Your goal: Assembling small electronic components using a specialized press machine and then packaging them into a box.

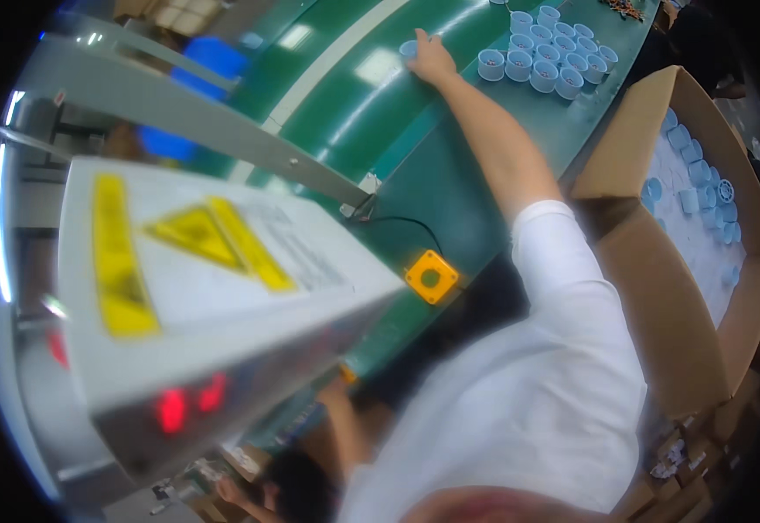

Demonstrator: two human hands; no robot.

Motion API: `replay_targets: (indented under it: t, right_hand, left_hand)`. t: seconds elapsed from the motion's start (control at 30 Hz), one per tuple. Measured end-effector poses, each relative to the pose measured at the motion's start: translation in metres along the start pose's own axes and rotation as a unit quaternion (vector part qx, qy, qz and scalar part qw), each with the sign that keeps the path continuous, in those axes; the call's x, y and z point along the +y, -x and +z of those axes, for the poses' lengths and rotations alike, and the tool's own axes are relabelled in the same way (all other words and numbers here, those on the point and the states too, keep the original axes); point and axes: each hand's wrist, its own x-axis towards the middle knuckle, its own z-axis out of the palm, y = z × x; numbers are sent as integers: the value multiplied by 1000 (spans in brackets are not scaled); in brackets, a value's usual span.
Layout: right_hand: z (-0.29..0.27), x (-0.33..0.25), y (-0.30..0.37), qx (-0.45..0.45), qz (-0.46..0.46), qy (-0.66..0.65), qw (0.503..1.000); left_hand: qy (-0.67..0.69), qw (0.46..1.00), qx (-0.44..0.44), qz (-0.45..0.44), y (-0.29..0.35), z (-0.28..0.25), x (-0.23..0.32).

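My right arm reaches far out over the green work surface [436, 157]. At its end my right hand [432, 61] is closed round a light blue cup [408, 50], beside the green conveyor belt [345, 105]. Several similar light blue cups [544, 75] stand grouped to the right of that hand, with small bits inside some. Low in the picture, my left hand [333, 390] is at a small yellow-orange part [347, 375] on the table's edge. Its fingers are mostly hidden by the machine housing. A yellow box with a round dark button [432, 277] sits between both arms.
A blurred white machine housing [223, 253] with yellow warning labels and red lit digits fills the left. A large open cardboard box [659, 322] holding more blue cups stands at right. Another person's dark-haired head [297, 488] shows at the bottom; a dark-clothed person [702, 44] is upper right.
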Motion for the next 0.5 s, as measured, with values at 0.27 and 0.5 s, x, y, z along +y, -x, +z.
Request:
replay_targets:
  t: [0.27, 0.5]
  right_hand:
    - [-67, -25, 89, 9, 70, 122, 990]
    - [-188, -100, 357, -72, -155, -266, 948]
  left_hand:
    - [-29, 992, 49, 108, -4, 10, -39]
    - [65, 947, 30, 314, 18, -6, -28]
